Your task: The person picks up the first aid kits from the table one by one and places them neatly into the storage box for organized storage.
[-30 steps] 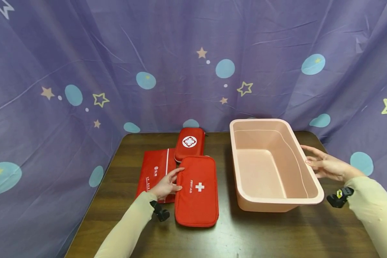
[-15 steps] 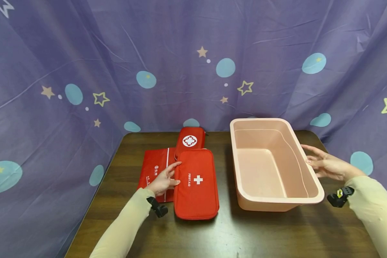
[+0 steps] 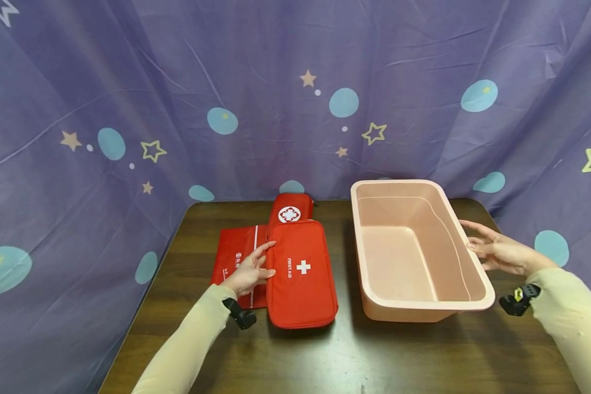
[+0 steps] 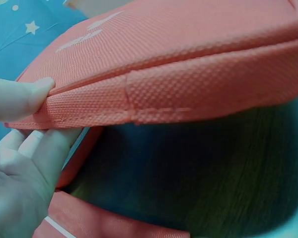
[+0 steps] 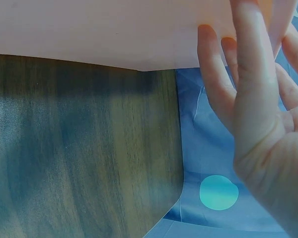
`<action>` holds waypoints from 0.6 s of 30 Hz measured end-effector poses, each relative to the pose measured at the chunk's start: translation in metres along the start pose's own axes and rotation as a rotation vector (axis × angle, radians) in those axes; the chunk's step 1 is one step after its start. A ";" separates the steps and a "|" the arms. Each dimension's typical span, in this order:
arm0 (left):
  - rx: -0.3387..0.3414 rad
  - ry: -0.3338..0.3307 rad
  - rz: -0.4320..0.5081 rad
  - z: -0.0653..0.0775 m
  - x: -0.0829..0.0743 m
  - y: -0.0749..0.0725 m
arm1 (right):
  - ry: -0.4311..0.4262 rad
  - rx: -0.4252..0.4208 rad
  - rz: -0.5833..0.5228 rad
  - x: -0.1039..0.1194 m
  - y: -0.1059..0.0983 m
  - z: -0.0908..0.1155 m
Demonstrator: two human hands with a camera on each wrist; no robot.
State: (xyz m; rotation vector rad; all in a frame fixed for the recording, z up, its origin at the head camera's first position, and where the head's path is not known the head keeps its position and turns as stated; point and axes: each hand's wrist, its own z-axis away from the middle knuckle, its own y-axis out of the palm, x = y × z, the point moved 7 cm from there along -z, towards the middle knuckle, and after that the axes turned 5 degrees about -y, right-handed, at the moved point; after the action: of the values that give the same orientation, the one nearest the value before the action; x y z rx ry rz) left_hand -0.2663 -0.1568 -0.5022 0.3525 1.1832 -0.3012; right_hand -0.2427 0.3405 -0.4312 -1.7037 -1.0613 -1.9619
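My left hand (image 3: 246,275) pinches the left edge of a red first aid pouch (image 3: 302,298), thumb on top and fingers beneath. The left wrist view shows the pouch (image 4: 198,64) raised off the table. Its far end overlaps a smaller red zip case (image 3: 287,203) with a white cross emblem. Under my left hand lies a flat red pouch (image 3: 233,249) with a white stripe, partly hidden. My right hand (image 3: 507,254) touches the right side of a pink plastic basin (image 3: 399,314), thumb at the rim. In the right wrist view its fingers (image 5: 253,74) are mostly straight.
Everything stands on a dark wooden table (image 3: 345,355). A purple curtain (image 3: 256,153) with stars and blue spots hangs behind and at both sides. The basin stands to the right of the pouches, and its visible inside holds nothing.
My left hand has carried the first aid pouch away from me, so it covers more of the zip case; the pouch has turned slightly. My right hand and the basin have stayed put.
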 end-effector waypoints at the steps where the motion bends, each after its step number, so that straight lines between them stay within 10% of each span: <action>1: 0.003 0.003 0.005 0.000 -0.001 0.001 | 0.001 -0.002 0.000 0.000 0.000 0.000; 18: 0.004 0.040 0.051 0.004 -0.028 0.008 | 0.005 0.001 0.006 0.000 -0.001 0.000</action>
State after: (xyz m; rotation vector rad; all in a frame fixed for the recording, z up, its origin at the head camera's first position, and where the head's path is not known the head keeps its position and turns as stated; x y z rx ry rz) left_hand -0.2697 -0.1496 -0.4738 0.3936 1.2114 -0.2529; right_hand -0.2433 0.3413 -0.4318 -1.6990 -1.0542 -1.9610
